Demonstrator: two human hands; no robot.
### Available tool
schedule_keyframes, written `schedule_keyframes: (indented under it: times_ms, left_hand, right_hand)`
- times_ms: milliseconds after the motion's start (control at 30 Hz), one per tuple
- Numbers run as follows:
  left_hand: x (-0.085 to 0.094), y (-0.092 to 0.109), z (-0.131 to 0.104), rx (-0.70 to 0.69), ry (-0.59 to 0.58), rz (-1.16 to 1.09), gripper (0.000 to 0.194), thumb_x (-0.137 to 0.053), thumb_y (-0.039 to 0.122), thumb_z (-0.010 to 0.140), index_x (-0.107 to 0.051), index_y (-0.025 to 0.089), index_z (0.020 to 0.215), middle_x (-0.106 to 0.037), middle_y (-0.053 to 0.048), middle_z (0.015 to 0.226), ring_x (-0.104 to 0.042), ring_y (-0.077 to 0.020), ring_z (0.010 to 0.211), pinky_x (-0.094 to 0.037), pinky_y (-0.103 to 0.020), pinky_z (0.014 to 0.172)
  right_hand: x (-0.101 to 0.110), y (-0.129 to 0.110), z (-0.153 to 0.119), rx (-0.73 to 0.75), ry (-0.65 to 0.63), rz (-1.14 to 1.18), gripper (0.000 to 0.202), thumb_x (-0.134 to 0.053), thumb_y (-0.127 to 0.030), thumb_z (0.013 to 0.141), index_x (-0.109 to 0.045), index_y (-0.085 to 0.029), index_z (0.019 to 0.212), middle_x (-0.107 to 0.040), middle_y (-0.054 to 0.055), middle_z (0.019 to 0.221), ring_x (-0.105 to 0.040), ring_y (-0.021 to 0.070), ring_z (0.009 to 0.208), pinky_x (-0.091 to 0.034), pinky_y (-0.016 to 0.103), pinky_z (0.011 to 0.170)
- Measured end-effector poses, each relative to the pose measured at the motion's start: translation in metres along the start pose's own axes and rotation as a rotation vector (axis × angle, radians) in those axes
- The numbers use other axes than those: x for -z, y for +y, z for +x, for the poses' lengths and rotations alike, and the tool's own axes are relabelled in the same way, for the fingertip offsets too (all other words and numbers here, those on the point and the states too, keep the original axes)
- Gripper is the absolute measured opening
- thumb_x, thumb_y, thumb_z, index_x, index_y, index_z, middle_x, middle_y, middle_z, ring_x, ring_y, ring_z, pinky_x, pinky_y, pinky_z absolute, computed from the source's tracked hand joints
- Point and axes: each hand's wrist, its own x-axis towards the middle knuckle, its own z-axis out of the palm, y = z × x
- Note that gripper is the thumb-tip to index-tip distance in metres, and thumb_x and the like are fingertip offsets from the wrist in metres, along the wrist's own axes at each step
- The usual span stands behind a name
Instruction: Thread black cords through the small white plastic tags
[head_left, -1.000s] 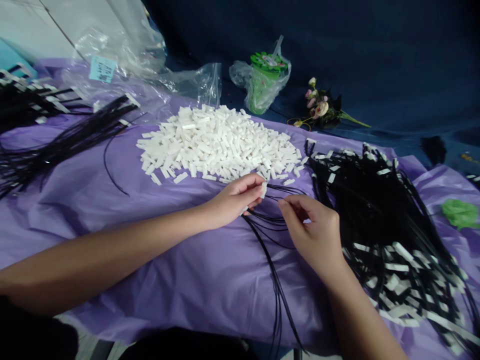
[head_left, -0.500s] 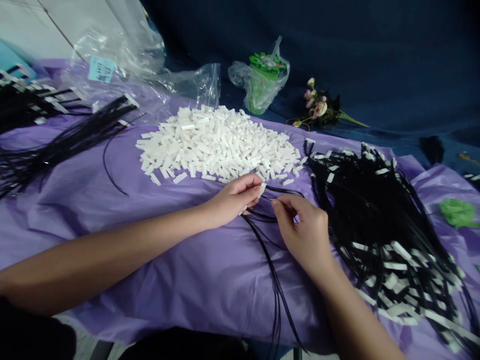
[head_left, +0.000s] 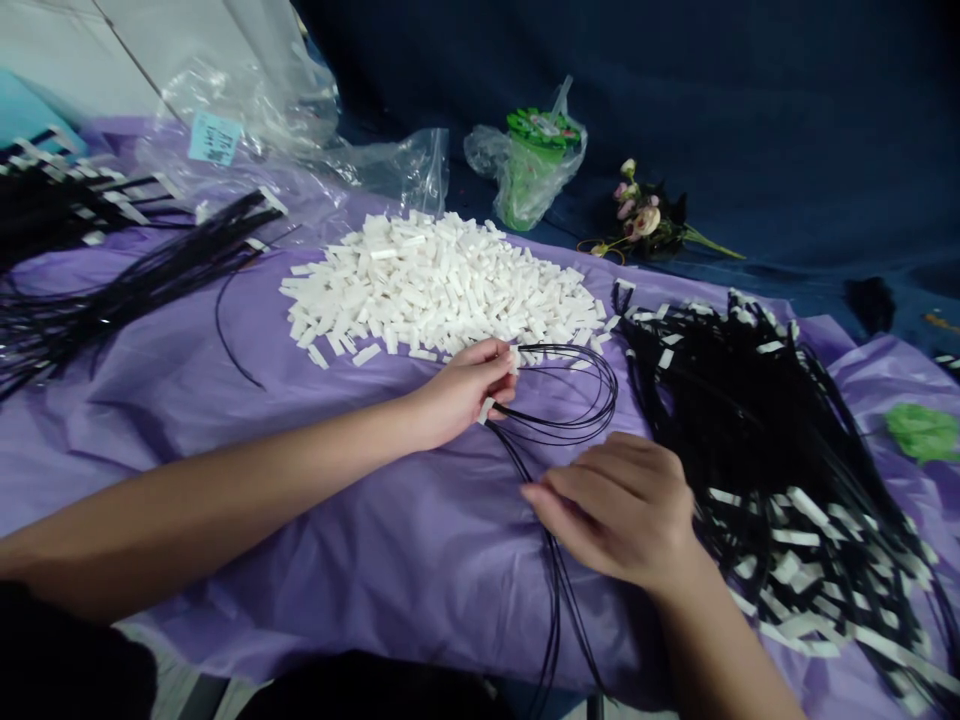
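Fingers of my left hand (head_left: 469,392) are closed on looped black cords (head_left: 611,385) with white end pieces, just in front of a heap of white pieces (head_left: 442,285). The cords bend round in a loop to the right, and their loose lengths hang down toward the table's front edge. My right hand (head_left: 615,505) is over the hanging lengths, below the loop, its fingers curled; whether it grips a cord is hidden. On the right lies a big pile of black cords with white ends (head_left: 750,410).
More black cords (head_left: 120,285) lie at the left on the purple cloth (head_left: 360,560). Behind are a clear plastic bag (head_left: 262,140), a green cup in plastic (head_left: 532,170) and artificial flowers (head_left: 641,215). A green bundle (head_left: 922,432) is at the far right.
My right hand has moved down and slightly right, away from my left hand. The cords at my left hand now spread into a wide, round loop.
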Motion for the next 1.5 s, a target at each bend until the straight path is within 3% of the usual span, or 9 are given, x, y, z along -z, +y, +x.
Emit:
schedule_keyframes:
  times_ms: [100, 233, 400, 667, 833, 1033, 1233, 1367, 1500]
  left_hand:
    - [0.000, 0.002, 0.000, 0.014, 0.005, -0.004, 0.019, -0.055, 0.023, 0.086, -0.043, 0.018, 0.073, -0.044, 0.003, 0.070, -0.041, -0.0051, 0.052, -0.028, -0.013, 0.042]
    - [0.001, 0.003, 0.001, 0.022, -0.016, -0.020, 0.020, -0.054, 0.022, 0.087, -0.041, 0.018, 0.072, -0.044, 0.003, 0.071, -0.039, -0.0044, 0.051, -0.028, -0.013, 0.042]
    - [0.001, 0.004, 0.001, 0.041, -0.010, -0.004, 0.020, -0.054, 0.022, 0.086, -0.041, 0.017, 0.072, -0.044, 0.003, 0.072, -0.037, -0.0039, 0.050, -0.027, -0.013, 0.041]
    - [0.000, 0.004, 0.001, 0.040, -0.033, 0.002, 0.020, -0.056, 0.023, 0.085, -0.042, 0.018, 0.072, -0.044, 0.003, 0.070, -0.038, -0.0038, 0.049, -0.027, -0.013, 0.041]
    - [0.000, 0.003, 0.001, 0.030, -0.020, 0.005, 0.019, -0.056, 0.023, 0.085, -0.043, 0.017, 0.072, -0.044, 0.003, 0.068, -0.038, -0.0046, 0.050, -0.028, -0.013, 0.040]
    - [-0.002, 0.004, -0.001, 0.058, 0.018, -0.020, 0.020, -0.059, 0.023, 0.084, -0.044, 0.017, 0.072, -0.045, 0.003, 0.067, -0.039, -0.0050, 0.050, -0.030, -0.013, 0.040]
    - [-0.001, 0.003, 0.000, 0.064, -0.022, -0.032, 0.021, -0.059, 0.022, 0.084, -0.042, 0.017, 0.072, -0.044, 0.003, 0.067, -0.038, -0.0038, 0.049, -0.027, -0.013, 0.041]
    - [0.000, 0.001, 0.000, 0.037, -0.050, 0.012, 0.023, -0.058, 0.025, 0.086, -0.042, 0.017, 0.072, -0.044, 0.003, 0.069, -0.038, -0.0034, 0.050, -0.026, -0.013, 0.042]
    - [0.002, -0.001, 0.001, 0.028, -0.061, 0.060, 0.024, -0.057, 0.029, 0.087, -0.043, 0.017, 0.072, -0.044, 0.003, 0.069, -0.038, -0.0036, 0.050, -0.028, -0.013, 0.042]
  right_hand:
    - [-0.006, 0.002, 0.003, -0.100, -0.228, -0.123, 0.031, -0.056, -0.032, 0.090, -0.060, -0.018, 0.062, -0.057, -0.001, 0.052, -0.053, 0.0137, 0.047, -0.034, 0.031, 0.054]
    - [-0.013, 0.008, 0.005, -0.236, -0.352, -0.032, 0.020, -0.052, -0.025, 0.092, -0.066, -0.017, 0.079, -0.068, 0.002, 0.070, -0.064, 0.0165, 0.067, -0.039, 0.033, 0.073]
    - [-0.013, 0.008, 0.005, -0.333, -0.313, 0.137, 0.011, -0.054, -0.017, 0.089, -0.065, -0.019, 0.089, -0.071, -0.001, 0.082, -0.064, 0.0150, 0.075, -0.037, 0.031, 0.080]
    - [-0.015, 0.004, 0.007, -0.573, -0.296, 0.287, 0.012, -0.050, -0.020, 0.089, -0.058, -0.019, 0.080, -0.055, -0.002, 0.065, -0.048, 0.0105, 0.055, -0.031, 0.024, 0.054]
    - [-0.012, 0.006, 0.008, -0.847, -0.200, 0.832, 0.012, -0.052, -0.029, 0.090, -0.057, -0.019, 0.094, -0.052, -0.005, 0.058, -0.041, 0.0076, 0.045, -0.027, 0.020, 0.044]
    - [-0.002, 0.018, 0.011, -1.050, 0.064, 1.638, 0.016, -0.060, -0.026, 0.082, -0.065, -0.020, 0.096, -0.070, 0.003, 0.093, -0.065, 0.0120, 0.063, -0.049, 0.023, 0.053]
    - [0.004, 0.023, 0.013, -1.041, 0.588, 1.526, 0.011, -0.064, -0.028, 0.082, -0.065, -0.022, 0.091, -0.060, -0.007, 0.073, -0.056, 0.0070, 0.054, -0.050, 0.021, 0.050]
    - [0.013, 0.027, 0.012, -0.933, 0.733, 1.552, 0.006, -0.064, -0.028, 0.084, -0.063, -0.023, 0.088, -0.045, -0.008, 0.062, -0.043, 0.0047, 0.047, -0.042, 0.017, 0.044]
    - [0.023, 0.028, 0.011, -0.839, 0.868, 1.568, 0.013, -0.074, -0.031, 0.077, -0.064, -0.025, 0.084, -0.055, -0.005, 0.078, -0.055, 0.0081, 0.068, -0.053, 0.023, 0.064]
